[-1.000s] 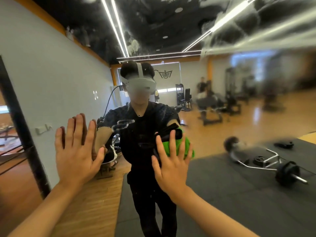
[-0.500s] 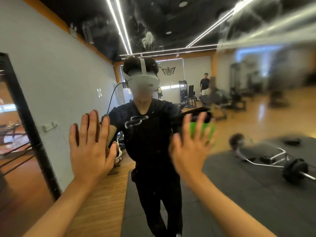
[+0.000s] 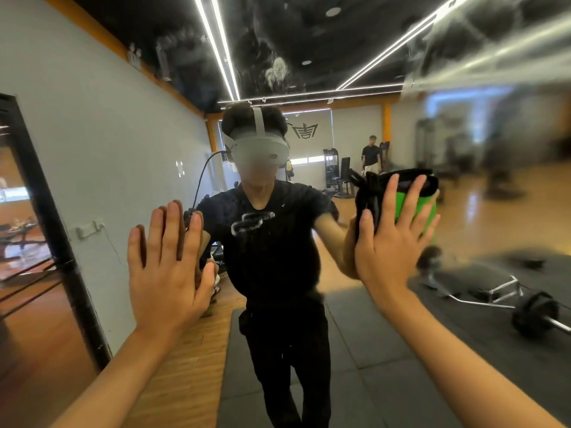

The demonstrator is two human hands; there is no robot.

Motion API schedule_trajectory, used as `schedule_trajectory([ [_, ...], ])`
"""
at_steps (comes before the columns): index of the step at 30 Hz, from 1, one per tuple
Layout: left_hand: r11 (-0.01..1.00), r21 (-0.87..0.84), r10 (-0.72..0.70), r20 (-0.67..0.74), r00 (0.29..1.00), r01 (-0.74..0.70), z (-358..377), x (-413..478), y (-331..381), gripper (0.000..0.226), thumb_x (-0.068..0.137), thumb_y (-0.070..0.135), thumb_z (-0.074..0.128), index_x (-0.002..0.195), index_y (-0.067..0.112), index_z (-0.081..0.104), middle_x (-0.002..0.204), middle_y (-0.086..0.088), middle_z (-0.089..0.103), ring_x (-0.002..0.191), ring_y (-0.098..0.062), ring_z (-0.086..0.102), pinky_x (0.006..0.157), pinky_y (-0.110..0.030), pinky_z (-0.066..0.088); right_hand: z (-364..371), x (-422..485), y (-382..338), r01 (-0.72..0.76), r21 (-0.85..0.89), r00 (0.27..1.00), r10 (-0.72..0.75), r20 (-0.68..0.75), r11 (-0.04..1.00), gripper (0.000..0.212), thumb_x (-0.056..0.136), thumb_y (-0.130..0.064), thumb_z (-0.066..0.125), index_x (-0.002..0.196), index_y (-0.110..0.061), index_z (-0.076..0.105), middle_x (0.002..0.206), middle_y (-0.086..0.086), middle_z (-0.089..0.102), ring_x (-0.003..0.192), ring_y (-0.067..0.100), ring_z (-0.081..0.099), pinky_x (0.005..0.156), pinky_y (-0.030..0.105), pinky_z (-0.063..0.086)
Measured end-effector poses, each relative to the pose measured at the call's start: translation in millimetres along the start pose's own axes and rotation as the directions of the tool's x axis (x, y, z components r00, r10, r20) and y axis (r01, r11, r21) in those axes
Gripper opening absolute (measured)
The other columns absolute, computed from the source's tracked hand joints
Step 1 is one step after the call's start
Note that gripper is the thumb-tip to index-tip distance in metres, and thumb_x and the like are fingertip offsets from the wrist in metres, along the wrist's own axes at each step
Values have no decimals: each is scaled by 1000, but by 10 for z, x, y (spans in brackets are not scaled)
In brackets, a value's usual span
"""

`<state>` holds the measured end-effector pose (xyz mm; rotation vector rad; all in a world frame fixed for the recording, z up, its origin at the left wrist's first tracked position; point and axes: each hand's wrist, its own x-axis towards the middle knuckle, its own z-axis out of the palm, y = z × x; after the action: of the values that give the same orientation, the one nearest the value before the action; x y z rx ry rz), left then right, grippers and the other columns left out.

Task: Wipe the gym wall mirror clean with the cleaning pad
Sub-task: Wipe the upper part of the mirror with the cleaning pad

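The gym wall mirror (image 3: 309,57) fills nearly the whole view and reflects me. My right hand (image 3: 391,239) presses a green cleaning pad (image 3: 425,211) with black edging flat against the glass at mid height on the right, fingers straight and spread. My left hand (image 3: 168,264) lies flat on the glass to the left, fingers straight, holding nothing. White smears sit on the mirror near the top centre (image 3: 276,72) and in front of my reflected chest (image 3: 250,222). The glass to the right of the pad looks hazy and streaked (image 3: 494,118).
The mirror's black frame edge (image 3: 52,236) runs down the left side, with another room beyond it. The reflection shows a wooden floor, dark mats, a barbell (image 3: 537,313), gym machines and a person (image 3: 370,156) standing far back.
My right hand has slid the pad up and to the right across the glass. My left hand stays flat on the mirror, while the view has shifted slightly.
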<state>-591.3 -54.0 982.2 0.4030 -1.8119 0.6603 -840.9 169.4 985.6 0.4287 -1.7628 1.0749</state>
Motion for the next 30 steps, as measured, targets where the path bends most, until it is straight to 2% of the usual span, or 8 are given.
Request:
schedule_trajectory([
  [2, 1000, -3, 3, -4, 1000, -3, 8, 5, -4, 72, 103, 43, 36, 167, 10, 27, 177, -14, 7, 163, -35, 9, 129, -61, 10, 43, -137, -354, -31, 11, 999, 31, -9, 999, 71, 101, -48, 40, 165, -28, 19, 173, 13, 11, 158, 42, 11, 124, 64, 13],
  [5, 1000, 1, 9, -7, 1000, -9, 9, 1, -17, 72, 103, 44, 36, 167, 10, 27, 177, -14, 7, 163, -35, 10, 130, -60, 9, 75, -458, -642, 238, 60, 968, -242, 62, 969, 65, 103, -50, 40, 164, -31, 24, 172, 11, 13, 159, 40, 8, 126, 62, 9],
  [10, 1000, 10, 14, -10, 1000, -14, -1, 8, -15, 73, 104, 45, 37, 166, 9, 28, 176, -15, 9, 163, -36, 10, 130, -59, 9, 21, -308, -151, 657, 39, 746, -657, 109, 753, 62, 103, -53, 47, 160, -37, 30, 171, 6, 18, 159, 34, 14, 126, 58, 13],
  [19, 1000, 17, 6, -7, 1000, -6, -10, 12, -3, 73, 101, 43, 40, 165, 9, 32, 176, -15, 9, 163, -34, 9, 130, -57, 7, -200, 1144, -310, 257, -25, 966, -257, 17, 966, 66, 105, -54, 34, 165, -34, 19, 174, 8, 8, 159, 36, 8, 126, 59, 9],
  [21, 1000, 13, 3, 0, 1000, -3, -10, 15, 4, 74, 101, 44, 39, 165, 9, 30, 177, -14, 8, 163, -34, 8, 130, -59, 9, -175, 1139, -552, 157, -16, 987, -158, -18, 987, 66, 105, -53, 33, 166, -34, 17, 174, 8, 8, 160, 36, 6, 126, 60, 8],
  [23, 1000, 12, 1, 12, 1000, -1, -8, 18, 6, 74, 101, 45, 38, 166, 10, 29, 177, -14, 7, 163, -34, 8, 130, -59, 10, -144, 932, -749, 205, -6, 979, -205, -8, 979, 66, 105, -54, 33, 166, -34, 17, 174, 8, 7, 160, 36, 4, 126, 61, 7],
  [27, 1000, 11, 2, 24, 1000, -2, -12, 8, -7, 74, 101, 45, 38, 166, 10, 29, 177, -14, 8, 163, -34, 8, 130, -59, 8, -96, 230, -690, 571, 36, 816, -572, 87, 820, 64, 104, -54, 43, 163, -35, 27, 173, 7, 11, 160, 37, 5, 126, 61, 5],
  [30, 1000, 19, 3, 31, 1000, -4, -20, 2, -21, 74, 101, 46, 38, 166, 10, 29, 177, -14, 8, 163, -34, 8, 130, -59, 8, -84, 1, -252, 882, 24, 458, -868, 191, 471, 64, 103, -55, 46, 162, -38, 28, 172, 5, 16, 160, 35, 9, 126, 61, 10],
])
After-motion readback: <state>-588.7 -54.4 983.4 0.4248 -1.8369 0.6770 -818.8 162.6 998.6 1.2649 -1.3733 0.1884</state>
